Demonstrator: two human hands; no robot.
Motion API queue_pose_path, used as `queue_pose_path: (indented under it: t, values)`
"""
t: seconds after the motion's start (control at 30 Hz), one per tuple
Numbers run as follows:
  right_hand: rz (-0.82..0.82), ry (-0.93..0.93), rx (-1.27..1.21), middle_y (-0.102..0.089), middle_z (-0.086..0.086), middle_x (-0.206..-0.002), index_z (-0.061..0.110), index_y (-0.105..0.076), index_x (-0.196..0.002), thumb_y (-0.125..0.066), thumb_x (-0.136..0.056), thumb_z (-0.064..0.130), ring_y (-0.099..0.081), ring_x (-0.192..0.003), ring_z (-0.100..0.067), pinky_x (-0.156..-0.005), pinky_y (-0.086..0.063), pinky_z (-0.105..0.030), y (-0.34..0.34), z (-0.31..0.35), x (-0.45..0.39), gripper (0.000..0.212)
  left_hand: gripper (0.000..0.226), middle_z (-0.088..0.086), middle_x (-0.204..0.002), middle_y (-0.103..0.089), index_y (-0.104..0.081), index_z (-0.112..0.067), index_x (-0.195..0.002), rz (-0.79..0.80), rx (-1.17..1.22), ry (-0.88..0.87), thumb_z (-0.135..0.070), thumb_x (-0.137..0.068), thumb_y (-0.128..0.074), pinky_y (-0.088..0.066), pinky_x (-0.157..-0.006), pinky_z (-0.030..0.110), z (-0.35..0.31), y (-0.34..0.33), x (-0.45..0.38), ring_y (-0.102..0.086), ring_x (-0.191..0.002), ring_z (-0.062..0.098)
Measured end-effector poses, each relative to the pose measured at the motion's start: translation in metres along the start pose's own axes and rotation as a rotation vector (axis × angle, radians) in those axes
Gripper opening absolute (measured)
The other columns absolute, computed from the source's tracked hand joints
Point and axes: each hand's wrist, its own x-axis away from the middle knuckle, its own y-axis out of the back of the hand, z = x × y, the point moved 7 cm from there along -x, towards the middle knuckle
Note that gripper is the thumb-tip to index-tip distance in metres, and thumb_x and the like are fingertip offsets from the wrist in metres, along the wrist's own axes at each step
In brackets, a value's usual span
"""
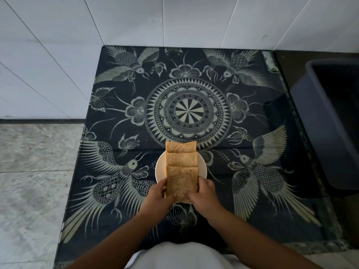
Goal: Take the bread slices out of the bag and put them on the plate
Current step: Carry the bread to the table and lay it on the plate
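The left hand (157, 193) and the right hand (202, 193) hold the nearest bread slice (181, 181) between them, fingers curled and closed on its left and right edges. This slice lies over the near rim of the white plate (160, 168). Two more slices (181, 152) overlap behind it, and the far one passes the plate's far rim. The patterned black table (186, 111) is free around the plate. A dark tub (320, 121) stands at the right. No writing is readable.

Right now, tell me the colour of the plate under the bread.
White plate, seen best in the head view.
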Motion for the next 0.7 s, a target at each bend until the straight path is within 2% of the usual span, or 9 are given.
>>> queue_pose_path:
  t: [0.2,0.27,0.33,0.37,0.43,0.47,0.53,0.6,0.7]
  values:
    - [-0.023,-0.002,-0.033,-0.040,0.000,-0.120,0.020,-0.052,-0.124,-0.069,-0.079,0.022,-0.051,-0.106,-0.018,-0.089,-0.047,-0.034,0.003,0.004,-0.004,0.048,0.062,0.005,-0.126,-0.056,-0.044,-0.016,-0.141,-0.083,-0.086,0.021,-0.024,-0.085,-0.067,-0.049,-0.093,0.039,-0.006,0.007,-0.001,-0.055,-0.112,0.021]
    - [-0.023,0.021,-0.123,-0.057,0.002,-0.114,0.027,-0.052,-0.121,-0.069,-0.079,0.019,-0.061,-0.101,-0.017,-0.079,-0.053,-0.033,0.005,0.010,-0.006,0.046,0.068,0.007,-0.133,-0.054,-0.034,-0.013,-0.147,-0.115,-0.024,0.043,-0.022,-0.088,-0.068,-0.046,-0.100,0.046,-0.007,0.009,-0.003,-0.054,-0.119,0.025]
    - [0.004,0.024,-0.220,-0.065,0.013,-0.104,0.034,-0.047,-0.121,-0.069,-0.082,0.018,-0.064,-0.091,-0.004,-0.065,-0.050,-0.022,0.004,0.015,-0.008,0.048,0.073,0.002,-0.140,-0.046,-0.029,-0.014,-0.149,-0.131,-0.062,0.023,-0.024,-0.089,-0.067,-0.041,-0.107,0.046,-0.010,0.010,-0.006,-0.045,-0.128,0.019]
    - [0.018,0.022,-0.258,-0.065,0.017,-0.102,0.037,-0.044,-0.124,-0.069,-0.083,0.018,-0.063,-0.088,0.001,-0.062,-0.048,-0.019,0.003,0.018,-0.008,0.051,0.070,-0.002,-0.137,-0.045,-0.030,-0.016,-0.148,-0.132,-0.061,0.005,-0.024,-0.089,-0.067,-0.043,-0.106,0.038,-0.010,0.010,-0.008,-0.045,-0.126,0.009]
    - [0.028,0.028,-0.310,-0.066,0.017,-0.106,0.034,-0.043,-0.128,-0.072,-0.084,0.019,-0.063,-0.091,0.001,-0.066,-0.050,-0.021,0.002,0.019,-0.010,0.054,0.053,-0.010,-0.126,-0.054,-0.042,-0.026,-0.134,-0.095,0.028,-0.008,-0.016,-0.089,-0.066,-0.050,-0.081,0.010,-0.010,0.007,-0.014,-0.057,-0.101,-0.015]
    - [0.029,0.036,-0.330,-0.066,0.014,-0.108,0.031,-0.044,-0.131,-0.073,-0.084,0.019,-0.064,-0.095,-0.002,-0.071,-0.052,-0.023,0.001,0.021,-0.010,0.056,0.046,-0.012,-0.118,-0.059,-0.047,-0.032,-0.125,-0.072,0.055,-0.012,-0.014,-0.087,-0.066,-0.049,-0.071,0.005,-0.008,0.005,-0.017,-0.060,-0.092,-0.017]
    - [0.035,0.046,-0.369,-0.067,0.009,-0.114,0.027,-0.043,-0.137,-0.075,-0.084,0.019,-0.064,-0.101,-0.007,-0.078,-0.054,-0.026,0.000,0.022,-0.010,0.063,0.040,-0.005,-0.113,-0.067,-0.051,-0.042,-0.111,-0.034,0.081,-0.019,-0.020,-0.082,-0.067,-0.054,-0.078,0.016,-0.007,0.001,-0.023,-0.066,-0.095,-0.004]
    - [0.038,0.049,-0.386,-0.066,0.006,-0.117,0.027,-0.042,-0.140,-0.074,-0.085,0.018,-0.064,-0.103,-0.009,-0.080,-0.054,-0.027,-0.001,0.023,-0.011,0.065,0.041,0.000,-0.116,-0.069,-0.051,-0.043,-0.111,0.003,0.136,-0.013,-0.029,-0.075,-0.067,-0.054,-0.093,0.039,-0.006,-0.002,-0.026,-0.067,-0.105,0.013]
    - [0.054,0.039,-0.417,-0.065,0.000,-0.124,0.025,-0.037,-0.145,-0.072,-0.087,0.016,-0.063,-0.110,-0.017,-0.092,-0.055,-0.041,-0.002,0.020,-0.013,0.068,0.055,0.000,-0.117,-0.068,-0.050,-0.035,-0.123,0.014,0.154,0.010,-0.036,-0.071,-0.067,-0.052,-0.095,0.044,-0.005,-0.001,-0.027,-0.066,-0.106,0.017]
